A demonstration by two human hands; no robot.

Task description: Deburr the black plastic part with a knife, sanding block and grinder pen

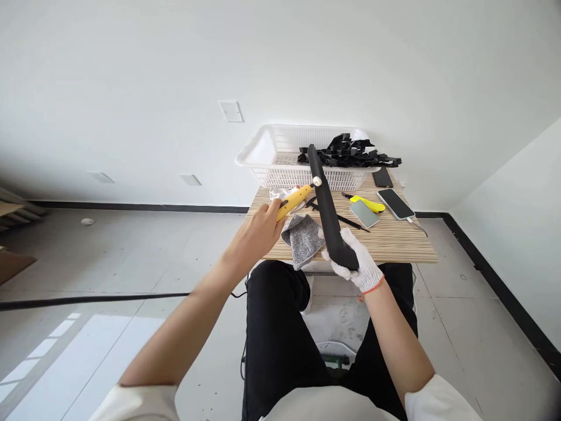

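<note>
My left hand (259, 231) is bare and closed around a slim yellow handheld rotary tool (293, 202). At the tool's end a white rounded polishing tip (317, 181) meets, or nearly meets, the side of a long black plastic strip (326, 204). In a white knit glove with an orange cuff, my right hand (358, 260) grips the near, bent end of that strip. The strip slants up and away over the table, its far end above the basket. Below the tool lies a grey cloth (302, 237).
A white plastic basket (263, 166) at the wall holds black plastic pieces (346, 153). On the striped wooden table (394, 248) lie a yellow utility knife (367, 203), a grey card-like plate (363, 214), a phone on a cable (395, 203) and a dark phone (383, 178).
</note>
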